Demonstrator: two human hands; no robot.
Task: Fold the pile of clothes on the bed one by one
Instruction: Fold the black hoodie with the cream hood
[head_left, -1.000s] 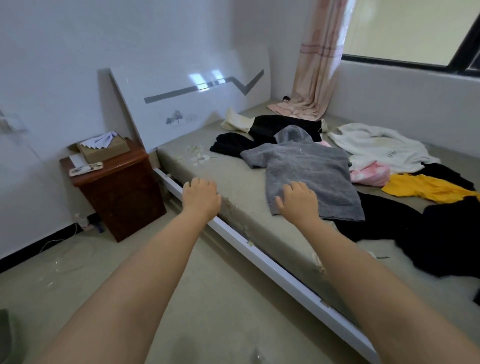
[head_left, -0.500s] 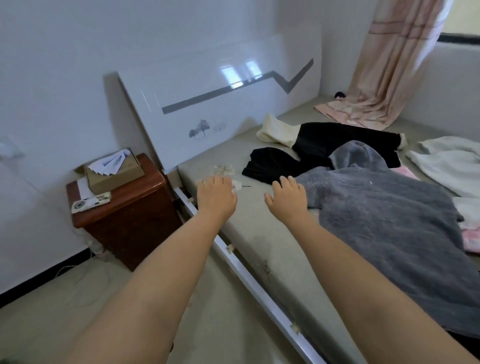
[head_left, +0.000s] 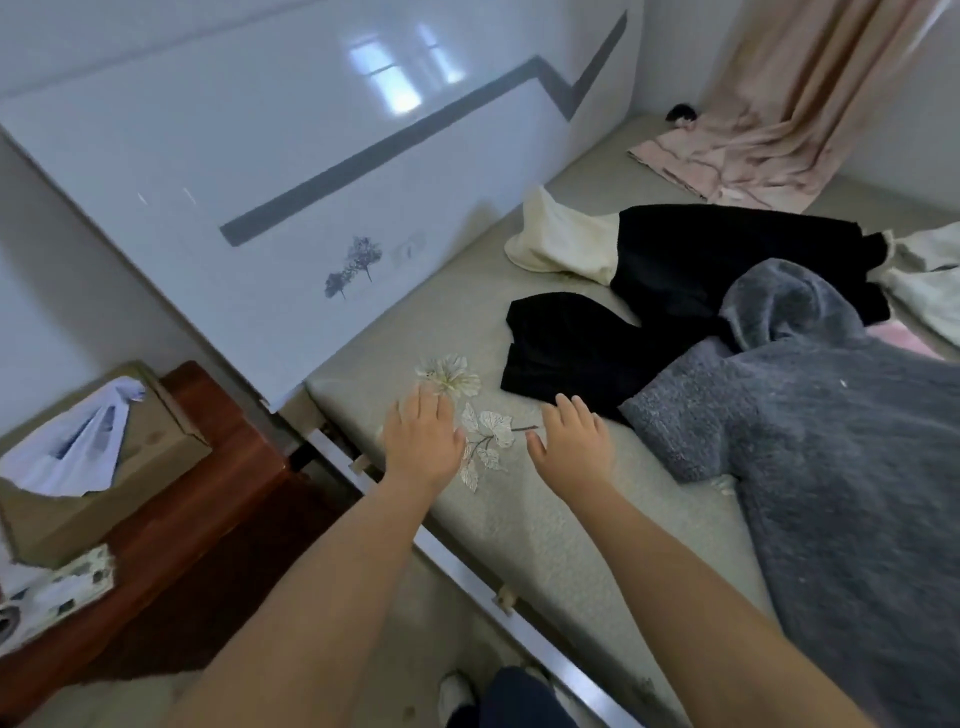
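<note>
The bed (head_left: 545, 525) runs from the lower middle of the frame to the upper right, its bare beige mattress edged by a white rail along the near side. A grey sweater (head_left: 831, 467) lies spread at the right. Above and left of it, partly under it, lies a black garment (head_left: 566, 343), with a second black garment (head_left: 727, 249) further up. A cream cloth (head_left: 561, 239) touches that one's left end. Pale flowers (head_left: 449, 374) and a leaf sprig (head_left: 488, 441) lie near the bed's left corner. The pink curtain hem (head_left: 727, 161) pools on the mattress at the upper right.
</note>
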